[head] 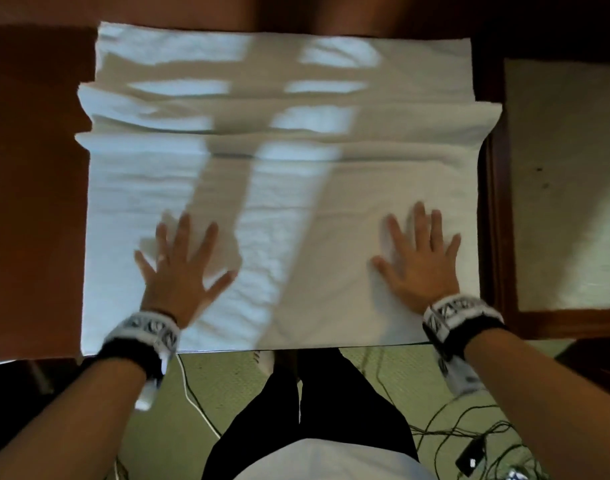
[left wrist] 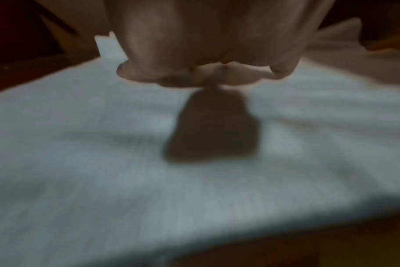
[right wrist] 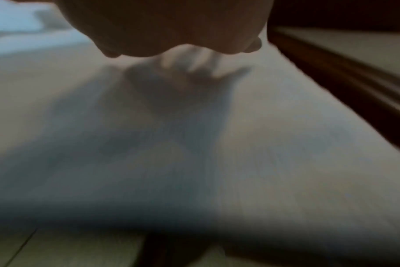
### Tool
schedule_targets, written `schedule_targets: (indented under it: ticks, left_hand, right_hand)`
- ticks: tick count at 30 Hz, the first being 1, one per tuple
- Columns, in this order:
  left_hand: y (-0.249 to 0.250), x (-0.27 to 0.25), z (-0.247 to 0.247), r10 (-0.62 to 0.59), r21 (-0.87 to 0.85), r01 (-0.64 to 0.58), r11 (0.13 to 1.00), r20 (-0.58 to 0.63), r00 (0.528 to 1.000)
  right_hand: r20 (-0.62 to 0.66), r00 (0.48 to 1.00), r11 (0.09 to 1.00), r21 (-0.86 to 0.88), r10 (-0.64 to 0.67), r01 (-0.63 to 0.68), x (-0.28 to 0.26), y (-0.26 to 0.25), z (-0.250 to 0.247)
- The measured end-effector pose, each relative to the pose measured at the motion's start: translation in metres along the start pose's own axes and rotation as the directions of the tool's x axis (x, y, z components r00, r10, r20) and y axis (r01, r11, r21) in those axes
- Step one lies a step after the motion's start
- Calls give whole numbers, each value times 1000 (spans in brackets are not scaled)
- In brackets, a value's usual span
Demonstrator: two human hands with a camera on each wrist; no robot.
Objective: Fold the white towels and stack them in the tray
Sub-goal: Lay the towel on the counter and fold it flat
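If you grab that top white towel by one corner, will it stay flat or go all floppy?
Probably floppy: the top towel shows soft wrinkles under the flat left hand and right hand. It likely won't roll, since it lies flat on the towel pile. It looks light.

My head view was dim and warm, with cool blue-white patches of light barred across the towel [head: 279, 188] from upper left to lower centre. A broad grey shadow band ran diagonally between them. The left hand [head: 178, 271] smeared with motion blur. Both wrist views were dark, grainy and soft throughout, with a hard black shadow at centre in the left one.
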State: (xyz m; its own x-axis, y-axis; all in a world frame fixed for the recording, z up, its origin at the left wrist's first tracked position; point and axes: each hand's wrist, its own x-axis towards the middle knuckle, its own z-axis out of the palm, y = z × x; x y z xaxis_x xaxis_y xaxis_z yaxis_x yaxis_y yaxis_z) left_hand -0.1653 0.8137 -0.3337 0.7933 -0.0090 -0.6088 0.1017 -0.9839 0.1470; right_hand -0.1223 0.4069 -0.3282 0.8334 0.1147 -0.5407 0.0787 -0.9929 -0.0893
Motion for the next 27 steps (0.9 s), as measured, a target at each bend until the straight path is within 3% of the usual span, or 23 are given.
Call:
schedule_targets:
  ticks: [3,8,11,14,16,19,22,25,27]
  left_hand:
    - [-8,-23,30,-36,39,34,999,55,998]
    - [-17,13,17,-23,36,25,999,-66,998]
    - [-18,16,7,-25,-20,24,1000,-70,997]
    - [-16,-21,22,3,-17,-4,1000,-95,995]
    - [-24,-55,47,35,48,-33,998,-44,998]
    - [-44,-90,72,-24,94,26,995,-21,999]
    - [-48,-93,73,-40,102,44,994,-47,998]
    - [-41,-80,71,90,191,-64,979,-129,988]
    - [-40,-70,71,144,233,-115,966,-112,983]
  right_hand:
    - [78,997,999,-31,16,-14,-35,2,32]
    - [-27,999,999,-43,20,-22,0,-1,24]
    - [-43,999,999,-13,30,-31,4,-8,13]
    - [-117,992,998,-21,55,-58,-32,-12,27]
    - [-81,994,997,-9,71,-72,-69,-4,50]
    - [-12,994,994,0,106,-106,-106,21,73]
    - [-53,998,997,-71,13,-17,-112,29,73]
    - [-73,989,982,-150,-129,117,-107,14,74]
    - [-34,989,975,-176,-145,137,-99,7,79]
